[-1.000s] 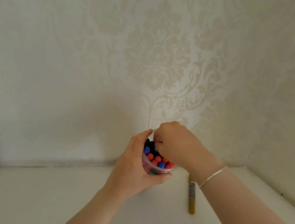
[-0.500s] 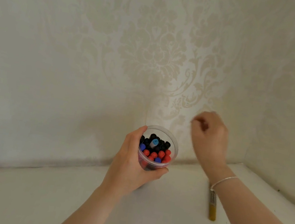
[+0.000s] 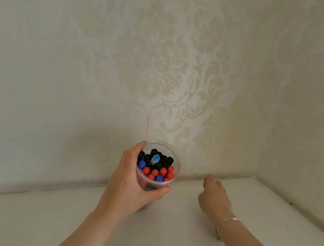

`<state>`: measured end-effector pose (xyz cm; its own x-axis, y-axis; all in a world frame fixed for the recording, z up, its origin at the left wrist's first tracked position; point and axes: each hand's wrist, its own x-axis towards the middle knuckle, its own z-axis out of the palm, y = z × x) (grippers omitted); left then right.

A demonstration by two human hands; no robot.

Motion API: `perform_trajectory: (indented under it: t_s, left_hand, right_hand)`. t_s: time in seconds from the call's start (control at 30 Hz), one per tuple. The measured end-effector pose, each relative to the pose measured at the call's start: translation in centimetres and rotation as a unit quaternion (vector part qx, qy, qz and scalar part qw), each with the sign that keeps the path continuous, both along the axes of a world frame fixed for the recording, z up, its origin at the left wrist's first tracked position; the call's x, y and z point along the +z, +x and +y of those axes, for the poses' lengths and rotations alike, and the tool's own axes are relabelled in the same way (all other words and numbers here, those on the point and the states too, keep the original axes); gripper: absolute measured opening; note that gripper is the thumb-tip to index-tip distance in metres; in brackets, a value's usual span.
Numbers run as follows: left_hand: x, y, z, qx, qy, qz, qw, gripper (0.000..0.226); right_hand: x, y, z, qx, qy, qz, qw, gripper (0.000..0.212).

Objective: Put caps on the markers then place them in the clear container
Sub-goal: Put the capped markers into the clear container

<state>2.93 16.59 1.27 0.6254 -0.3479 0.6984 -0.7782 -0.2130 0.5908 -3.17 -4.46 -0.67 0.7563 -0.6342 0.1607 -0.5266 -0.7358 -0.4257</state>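
Cream damask wallpaper (image 3: 149, 67) fills most of what I see, meeting a pale desk (image 3: 158, 240) in its far right corner. My left hand (image 3: 126, 190) grips the clear container (image 3: 177, 164), thumb along the near wall and fingers (image 3: 161, 190) curled round the underside, holding it just above the desk near the far edge. Inside, the markers (image 3: 156, 167) stand packed upright, caps showing: black ones toward the wall, red and blue ones toward me, and one grey marker with a light blue end standing a little taller among the black. Every end I can see looks capped, though the lower parts are hidden by my hand.

My right hand (image 3: 216, 198) is low over the desk to the right of the container, well apart from it; it is blurred, and I cannot tell whether its fingers are straight or curled, nor whether they hold anything. I see no loose marker or cap on the bare desk, but my right hand and wrist, with its thin bracelet (image 3: 225, 223), cover part of it, so one may lie underneath. I judge the job nearly finished.
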Motion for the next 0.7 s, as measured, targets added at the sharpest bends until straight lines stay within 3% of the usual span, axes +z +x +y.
perform_trajectory:
  t_s: [0.07,0.17,0.23,0.27,0.33,0.5,0.7]
  left_hand:
    - [0.0,0.0,0.0,0.001,0.004,-0.002,1.000,0.105]
    - [0.1,0.2,-0.1,-0.009,-0.001,0.012,1.000,0.105]
    - [0.1,0.3,-0.1,-0.006,0.001,0.013,1.000,0.106]
    - [0.2,0.3,-0.1,-0.002,0.004,0.011,1.000,0.107]
    - [0.2,0.4,0.0,0.004,0.007,0.011,1.000,0.109]
    - [0.4,0.1,0.1,-0.010,0.006,0.028,1.000,0.113]
    - [0.3,0.4,0.2,-0.023,-0.003,0.018,1.000,0.112]
  right_hand:
    - [4.1,0.3,1.6,0.019,0.074,-0.216,0.973,0.044]
    - [11.7,-0.2,4.1,0.073,0.156,-0.515,0.840,0.042]
    - [15.5,-1.2,5.8,0.159,0.179,-0.613,0.753,0.039]
    - [16.6,-1.7,6.5,0.194,0.170,-0.631,0.731,0.038]
    - [17.2,-2.0,7.8,0.252,0.136,-0.628,0.723,0.036]
    - [14.1,-0.9,9.2,0.368,0.034,-0.530,0.763,0.032]
    - [12.1,0.1,8.3,0.424,-0.114,-0.469,0.766,0.024]
